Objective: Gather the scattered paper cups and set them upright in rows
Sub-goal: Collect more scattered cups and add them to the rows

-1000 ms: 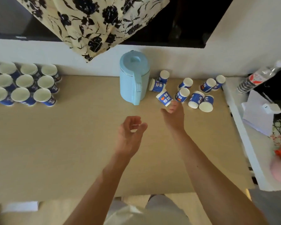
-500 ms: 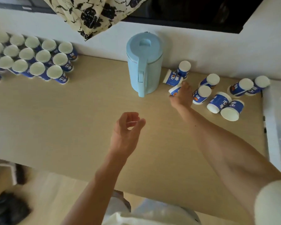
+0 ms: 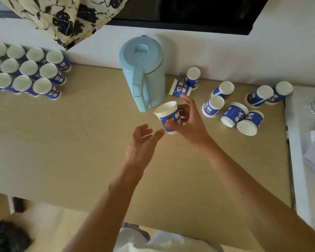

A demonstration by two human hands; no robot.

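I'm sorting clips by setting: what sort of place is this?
Likely a home room or small office, not a workshop. A wooden table stands against a white wall below a dark window with a floral curtain; a blue kettle and paper cups sit on it, one cup in the right hand.

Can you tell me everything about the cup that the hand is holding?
The paper cup is white inside, with a blue printed side, an orange mark and white characters. The right hand grips its side, thumb in front. It is mouth up and a bit tilted, just in front of the pale blue jug, with the left hand close by.
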